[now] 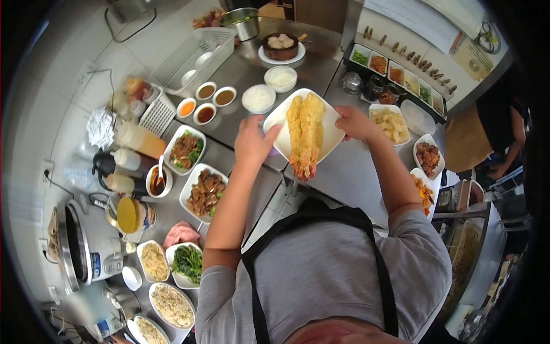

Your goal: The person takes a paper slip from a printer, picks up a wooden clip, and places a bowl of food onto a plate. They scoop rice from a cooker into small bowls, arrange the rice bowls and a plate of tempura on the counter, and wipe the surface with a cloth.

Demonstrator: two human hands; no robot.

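Note:
A white square plate is held up over the steel counter, between my two hands. On it lie long pieces of battered, fried shrimp, side by side, their red tails toward me. My left hand grips the plate's left edge, the thumb over the rim. The right edge is gripped by my right hand, its fingers partly under the plate. Just beyond the plate stand two bowls of white rice.
Sauce cups, meat dishes, bottles and a white basket stand left. A steamer is at the back. Right are fried food and a topping rack. Another person's arm shows far right.

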